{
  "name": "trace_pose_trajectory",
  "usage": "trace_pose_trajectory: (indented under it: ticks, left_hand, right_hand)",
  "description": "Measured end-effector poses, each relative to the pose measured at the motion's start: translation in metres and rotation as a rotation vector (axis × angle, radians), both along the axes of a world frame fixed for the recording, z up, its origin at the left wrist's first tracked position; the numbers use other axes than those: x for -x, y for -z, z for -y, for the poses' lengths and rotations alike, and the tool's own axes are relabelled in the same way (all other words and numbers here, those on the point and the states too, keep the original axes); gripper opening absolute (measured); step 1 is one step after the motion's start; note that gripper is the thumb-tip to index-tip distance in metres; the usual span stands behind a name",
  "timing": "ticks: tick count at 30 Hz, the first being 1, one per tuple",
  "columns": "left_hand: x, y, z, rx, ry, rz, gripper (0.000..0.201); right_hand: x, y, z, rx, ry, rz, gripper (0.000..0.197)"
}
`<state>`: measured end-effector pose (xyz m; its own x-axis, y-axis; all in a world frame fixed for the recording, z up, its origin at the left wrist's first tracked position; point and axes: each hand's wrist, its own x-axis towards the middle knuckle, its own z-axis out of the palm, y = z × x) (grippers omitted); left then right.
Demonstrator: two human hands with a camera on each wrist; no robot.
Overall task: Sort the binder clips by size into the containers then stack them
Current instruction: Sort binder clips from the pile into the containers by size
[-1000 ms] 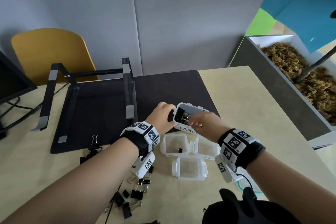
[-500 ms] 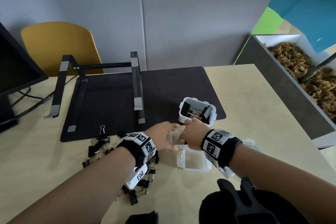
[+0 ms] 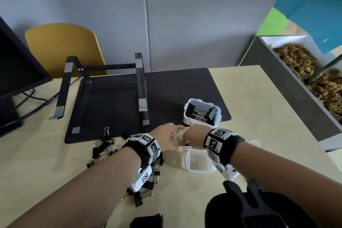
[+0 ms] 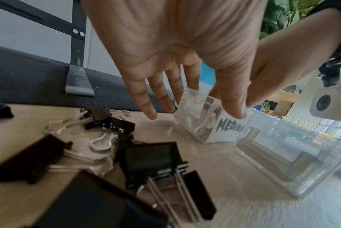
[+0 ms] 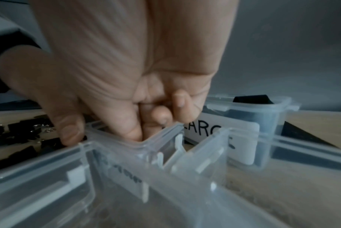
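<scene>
The clear tub labelled MEDIUM [image 3: 175,138] [image 4: 210,128] [image 5: 138,154] sits on the table between my hands. My left hand [image 3: 166,138] [image 4: 193,113] holds it, thumb on the labelled near wall and the fingers reaching round its far side. My right hand [image 3: 192,138] [image 5: 103,132] pinches its rim, thumb outside and fingers inside the corner. Behind them, the LARGE tub [image 3: 202,113] [image 5: 263,123] stands at the mat's edge holding large black clips. Loose black binder clips [image 3: 103,146] [image 4: 146,158] lie left of and under my left wrist.
Another clear tub [image 3: 199,162] [image 4: 294,162] stands just in front of my right hand. A black mat [image 3: 114,105] with a laptop stand [image 3: 141,89] fills the back. A monitor [image 3: 16,72] stands at far left and a planter box [image 3: 299,87] at right.
One second ago both hands held the LARGE tub tilted above the mat. It now stands on the mat's edge, and both hands have come back to the MEDIUM tub.
</scene>
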<state>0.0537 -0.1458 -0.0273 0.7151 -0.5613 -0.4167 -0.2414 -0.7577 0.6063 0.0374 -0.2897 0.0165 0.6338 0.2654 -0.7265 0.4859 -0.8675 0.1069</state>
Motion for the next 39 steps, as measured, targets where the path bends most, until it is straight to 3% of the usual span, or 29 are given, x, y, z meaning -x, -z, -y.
trace_pose_trajectory:
  ticks: [6, 8, 11, 13, 17, 22, 30, 34, 36, 39]
  left_hand:
    - [0.001, 0.0, 0.0, 0.004, -0.007, 0.002, 0.078]
    - [0.001, 0.001, -0.001, 0.012, -0.018, -0.002, 0.075]
    - [0.002, 0.001, -0.002, 0.016, -0.025, -0.013, 0.076]
    - [0.002, 0.001, -0.002, 0.02, -0.026, -0.018, 0.078]
    - [0.002, 0.002, -0.002, 0.004, -0.018, -0.018, 0.078]
    - [0.004, 0.0, -0.002, -0.011, -0.022, -0.03, 0.079]
    - [0.009, -0.006, -0.003, -0.063, 0.015, -0.048, 0.09]
    - [0.015, -0.007, -0.008, -0.035, -0.055, -0.034, 0.103]
    - [0.02, -0.013, -0.011, -0.037, -0.093, -0.019, 0.094]
    - [0.028, -0.022, -0.019, -0.083, -0.059, 0.071, 0.054]
  right_hand:
    - [0.001, 0.001, 0.001, -0.121, 0.017, 0.018, 0.031]
    - [-0.001, 0.002, 0.0, -0.127, -0.013, 0.001, 0.019]
    - [-0.003, 0.002, -0.002, -0.088, -0.045, -0.037, 0.032]
    - [-0.003, 0.0, -0.004, -0.076, -0.081, -0.047, 0.025]
    - [-0.002, -0.002, -0.01, 0.02, -0.153, -0.102, 0.035]
    - [-0.003, -0.007, -0.014, 0.038, -0.049, -0.092, 0.03]
    - [0.005, -0.026, 0.006, -0.309, 0.186, 0.069, 0.022]
    - [0.021, -0.032, 0.013, -0.336, 0.219, 0.008, 0.008]
    - [0.031, -0.028, 0.016, -0.314, 0.243, 0.009, 0.005]
    - [0.043, -0.021, 0.019, -0.324, 0.307, 0.038, 0.011]
